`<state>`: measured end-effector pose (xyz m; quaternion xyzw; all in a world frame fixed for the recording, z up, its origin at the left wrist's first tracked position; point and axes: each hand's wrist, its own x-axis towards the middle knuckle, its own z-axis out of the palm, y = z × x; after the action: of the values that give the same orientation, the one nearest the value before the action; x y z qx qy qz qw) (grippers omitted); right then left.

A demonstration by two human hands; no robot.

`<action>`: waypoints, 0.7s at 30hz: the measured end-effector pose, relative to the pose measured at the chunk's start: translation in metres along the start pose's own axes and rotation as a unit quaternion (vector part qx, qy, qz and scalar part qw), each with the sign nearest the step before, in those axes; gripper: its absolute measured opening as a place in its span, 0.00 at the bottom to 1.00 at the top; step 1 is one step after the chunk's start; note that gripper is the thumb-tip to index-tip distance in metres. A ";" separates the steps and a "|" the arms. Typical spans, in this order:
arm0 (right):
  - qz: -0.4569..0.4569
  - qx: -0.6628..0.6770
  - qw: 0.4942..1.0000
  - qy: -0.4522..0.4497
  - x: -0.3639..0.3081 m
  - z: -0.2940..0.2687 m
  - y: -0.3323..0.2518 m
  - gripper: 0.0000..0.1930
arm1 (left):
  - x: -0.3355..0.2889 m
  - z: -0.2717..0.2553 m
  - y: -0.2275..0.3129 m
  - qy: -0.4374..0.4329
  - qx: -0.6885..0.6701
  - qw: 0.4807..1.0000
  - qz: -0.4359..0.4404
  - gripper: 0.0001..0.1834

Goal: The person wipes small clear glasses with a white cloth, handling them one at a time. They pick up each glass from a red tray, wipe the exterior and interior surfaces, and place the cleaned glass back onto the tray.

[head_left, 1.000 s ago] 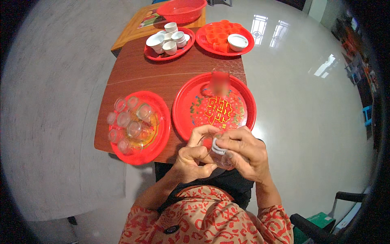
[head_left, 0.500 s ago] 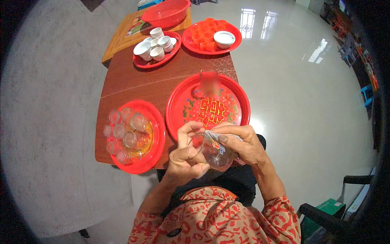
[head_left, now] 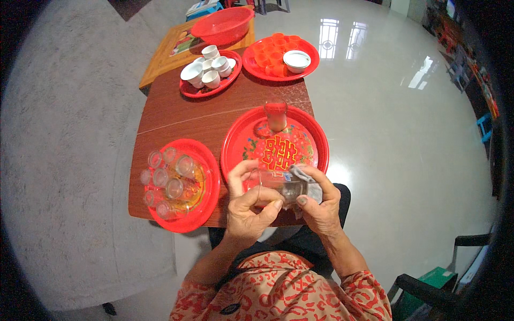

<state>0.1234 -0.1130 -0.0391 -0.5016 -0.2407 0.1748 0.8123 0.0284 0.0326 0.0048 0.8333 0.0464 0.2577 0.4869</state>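
Over the near edge of the brown table [head_left: 182, 115], my left hand [head_left: 249, 206] grips a clear drinking glass [head_left: 278, 184] lying on its side. My right hand [head_left: 318, 206] presses a grey cloth [head_left: 306, 179] against the glass's open end. Just beyond my hands lies a large round red tray [head_left: 243, 142] with a gold emblem, and one upright glass [head_left: 276, 114] stands on its far side. To my left a smaller red tray [head_left: 210, 190] carries several clear glasses [head_left: 168, 182].
At the far end are a red plate with several white cups [head_left: 210, 68], a red plate with orange cups [head_left: 273, 53] and a white bowl [head_left: 296, 60], and a red basin [head_left: 222, 24] on a wooden board. A glossy tiled floor lies right, a dark chair [head_left: 450, 267] at lower right.
The view has shifted so the table appears further right. My hands have turned the glass on its side, and the cloth now sits at its right end.
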 end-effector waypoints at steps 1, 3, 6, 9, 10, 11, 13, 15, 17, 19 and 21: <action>-0.042 -0.027 0.999 -0.003 0.001 -0.003 0.003 0.26 | 0.001 -0.003 0.009 -0.014 -0.021 0.999 -0.046 0.06; -0.106 -0.078 0.991 -0.021 0.005 -0.006 -0.003 0.25 | 0.002 -0.007 0.019 -0.041 -0.062 0.987 -0.140 0.08; -0.172 -0.146 0.973 -0.049 0.006 -0.006 -0.013 0.26 | 0.002 -0.010 0.016 -0.015 -0.189 0.972 -0.136 0.08; -0.226 -0.160 0.958 -0.071 0.007 -0.010 -0.014 0.25 | 0.002 -0.019 0.011 -0.048 -0.324 0.912 -0.247 0.12; -0.237 -0.190 0.950 -0.071 0.005 -0.008 -0.018 0.24 | 0.001 -0.016 0.012 -0.058 -0.326 0.910 -0.251 0.13; -0.254 -0.211 0.941 -0.079 0.005 -0.008 -0.019 0.23 | 0.000 -0.014 0.013 -0.067 -0.329 0.907 -0.256 0.13; -0.287 -0.251 0.920 -0.095 0.004 -0.009 -0.022 0.22 | -0.001 -0.013 0.013 -0.068 -0.352 0.903 -0.239 0.13; -0.285 -0.241 0.921 -0.110 0.004 -0.013 -0.022 0.18 | -0.007 -0.008 0.011 -0.070 -0.373 0.902 -0.207 0.12; -0.277 -0.249 0.920 -0.122 0.004 -0.016 -0.025 0.16 | -0.010 -0.005 0.009 -0.069 -0.388 0.896 -0.205 0.12; -0.203 -0.208 0.953 -0.092 0.001 -0.011 -0.030 0.11 | -0.012 -0.001 0.007 -0.073 -0.407 0.886 -0.211 0.11; -0.145 -0.168 0.972 -0.075 0.000 -0.010 -0.030 0.10 | -0.014 -0.001 0.008 -0.080 -0.427 0.873 -0.220 0.10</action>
<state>0.1305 -0.1334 -0.0163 -0.5764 -0.3965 0.0495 0.7128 0.0151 0.0246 0.0061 0.5302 0.0749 0.0709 0.8415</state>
